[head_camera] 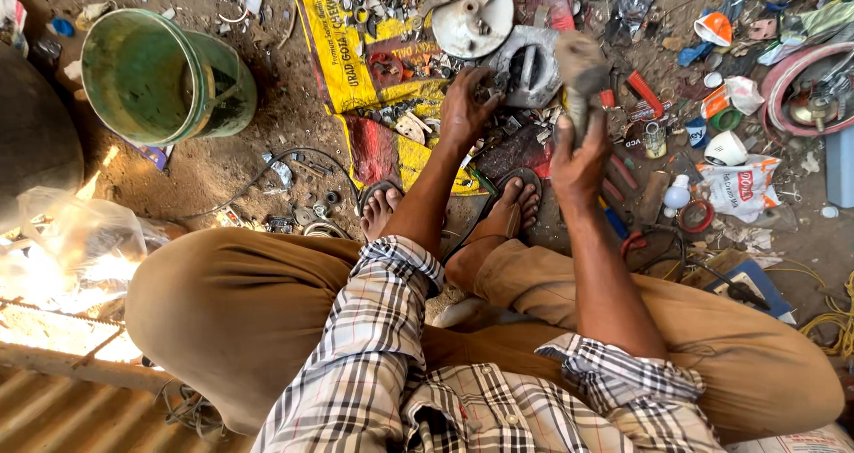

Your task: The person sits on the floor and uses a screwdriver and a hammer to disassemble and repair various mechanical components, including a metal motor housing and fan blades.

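Figure: a seated person at floor level, viewed from above; positions are given relative to the grey metal casing (527, 66) lying on the yellow printed sack (338, 57).

1. Far left of the casing, a green plastic bucket (156, 75) lies tipped on the dirt, its mouth facing the worker.
2. Just left of the casing, the left hand (464, 111) presses down with fingers curled on small parts at its edge, apparently steadying the piece; what it pinches cannot be told.
3. Just right of the casing, the right hand (578, 155) is closed around the handle of a hammer (578, 71), head raised above the casing, blurred.
4. Far right, a white cup (725, 149) and red hose (792, 71) sit among scattered scrap, within reach.
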